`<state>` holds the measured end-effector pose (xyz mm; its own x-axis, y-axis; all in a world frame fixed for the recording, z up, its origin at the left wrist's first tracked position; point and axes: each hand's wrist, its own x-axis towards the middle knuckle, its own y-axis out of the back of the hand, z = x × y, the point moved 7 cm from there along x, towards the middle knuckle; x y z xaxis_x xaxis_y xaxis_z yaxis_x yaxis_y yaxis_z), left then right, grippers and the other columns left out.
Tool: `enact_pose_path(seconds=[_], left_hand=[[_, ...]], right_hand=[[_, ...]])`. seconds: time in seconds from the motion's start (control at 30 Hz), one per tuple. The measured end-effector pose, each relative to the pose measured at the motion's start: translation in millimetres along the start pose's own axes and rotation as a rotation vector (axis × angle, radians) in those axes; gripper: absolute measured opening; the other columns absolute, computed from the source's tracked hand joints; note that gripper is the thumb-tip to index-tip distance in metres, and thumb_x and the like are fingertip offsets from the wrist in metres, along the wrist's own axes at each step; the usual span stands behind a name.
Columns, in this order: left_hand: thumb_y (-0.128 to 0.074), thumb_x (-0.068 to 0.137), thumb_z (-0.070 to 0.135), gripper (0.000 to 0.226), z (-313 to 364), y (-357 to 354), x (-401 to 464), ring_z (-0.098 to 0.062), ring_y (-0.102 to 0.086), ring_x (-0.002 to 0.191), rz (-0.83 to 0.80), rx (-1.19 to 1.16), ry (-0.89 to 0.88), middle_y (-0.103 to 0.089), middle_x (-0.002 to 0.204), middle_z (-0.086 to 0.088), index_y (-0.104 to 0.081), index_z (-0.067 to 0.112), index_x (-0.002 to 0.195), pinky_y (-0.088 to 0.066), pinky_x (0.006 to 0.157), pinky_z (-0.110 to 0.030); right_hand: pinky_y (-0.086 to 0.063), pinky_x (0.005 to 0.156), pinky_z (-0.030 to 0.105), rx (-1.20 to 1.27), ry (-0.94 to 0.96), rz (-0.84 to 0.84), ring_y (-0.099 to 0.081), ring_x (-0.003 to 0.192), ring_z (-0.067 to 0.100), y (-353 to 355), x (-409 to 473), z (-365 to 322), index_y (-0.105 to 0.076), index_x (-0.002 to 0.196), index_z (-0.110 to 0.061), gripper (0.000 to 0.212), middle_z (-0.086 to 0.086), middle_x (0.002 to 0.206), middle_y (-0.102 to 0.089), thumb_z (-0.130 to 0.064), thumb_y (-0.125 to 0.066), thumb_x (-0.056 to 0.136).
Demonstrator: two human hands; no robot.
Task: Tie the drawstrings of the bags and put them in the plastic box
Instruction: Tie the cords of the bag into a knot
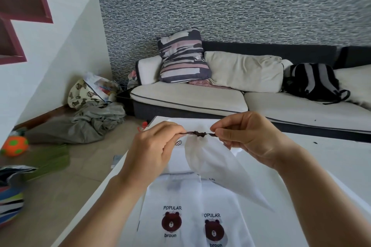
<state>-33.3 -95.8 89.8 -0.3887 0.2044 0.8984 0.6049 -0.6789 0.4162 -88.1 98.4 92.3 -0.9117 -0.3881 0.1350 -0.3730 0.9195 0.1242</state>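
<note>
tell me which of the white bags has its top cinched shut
The bag held up in the air, its mouth gathered on the dark drawstring pulled between both hands. The two bear-print bags lie flat on the table, uncinched.

Table (331,166) fills the lower right of frame; two bags (170,196) lie flat on it at bottom centre, a third bag (210,158) held above them between left hand (154,146) and right hand (247,136). Sofa (190,96) behind table, backpack (315,82) on it at right. Clothes pile (90,122) and ball (15,145) on floor, left.
</note>
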Motion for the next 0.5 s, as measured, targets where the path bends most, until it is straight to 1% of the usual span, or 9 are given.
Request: enact_pose_path(seconds=[0.1, 0.2, 0.3, 0.4, 0.5], left_hand=[[-0.071, 0.089, 0.001, 0.005, -2, -1, -1, -0.013, -0.068, 0.081, 0.002, -0.011, -0.004, -0.073, 0.091, 0.001, -0.075, 0.005, 0.092, -0.055, 0.072, -0.029], [-0.072, 0.088, -0.002, 0.007, -3, -1, 0, -0.014, -0.07, 0.084, 0.012, -0.034, -0.006, -0.074, 0.093, -0.001, -0.075, 0.003, 0.092, -0.056, 0.074, -0.03], [-0.073, 0.087, -0.006, 0.009, -2, -1, -1, -0.013, -0.071, 0.09, 0.026, -0.054, -0.009, -0.075, 0.097, -0.002, -0.075, 0.001, 0.092, -0.057, 0.079, -0.03], [-0.063, 0.093, 0.001, 0.01, -1, -4, -4, -0.013, -0.071, 0.09, -0.021, -0.054, -0.038, -0.075, 0.102, -0.001, -0.073, 0.001, 0.094, -0.057, 0.076, -0.028], [-0.061, 0.091, 0.0, 0.012, -5, -7, -7, -0.015, -0.072, 0.085, -0.068, 0.013, -0.079, -0.074, 0.104, 0.002, -0.07, 0.005, 0.097, -0.056, 0.068, -0.032]], right_hand=[[-0.049, 0.056, 0.019, 0.002, 0.006, 0.004, -0.054, 0.057, 0.016, 3, 2, 0, -0.079, 0.084, -0.005, 0.022, 0.007, 0.062, -0.063, -0.014, -0.077, 0.064], [-0.048, 0.055, 0.02, 0.026, 0.003, -0.01, -0.053, 0.055, 0.014, 3, 2, 3, -0.076, 0.086, -0.001, 0.022, 0.006, 0.06, -0.062, -0.011, -0.076, 0.066], [-0.048, 0.055, 0.022, 0.044, -0.028, -0.069, -0.051, 0.054, 0.016, 1, 2, 7, -0.075, 0.088, 0.002, 0.021, 0.007, 0.059, -0.058, -0.009, -0.073, 0.07], [-0.049, 0.056, 0.024, 0.025, -0.057, -0.121, -0.05, 0.055, 0.015, -1, -1, 11, -0.076, 0.087, 0.001, 0.019, 0.007, 0.06, -0.058, -0.009, -0.073, 0.072], [-0.05, 0.057, 0.025, -0.015, -0.061, -0.119, -0.051, 0.055, 0.016, 0, 0, 11, -0.076, 0.089, 0.002, 0.022, 0.005, 0.061, -0.063, -0.01, -0.073, 0.07]])
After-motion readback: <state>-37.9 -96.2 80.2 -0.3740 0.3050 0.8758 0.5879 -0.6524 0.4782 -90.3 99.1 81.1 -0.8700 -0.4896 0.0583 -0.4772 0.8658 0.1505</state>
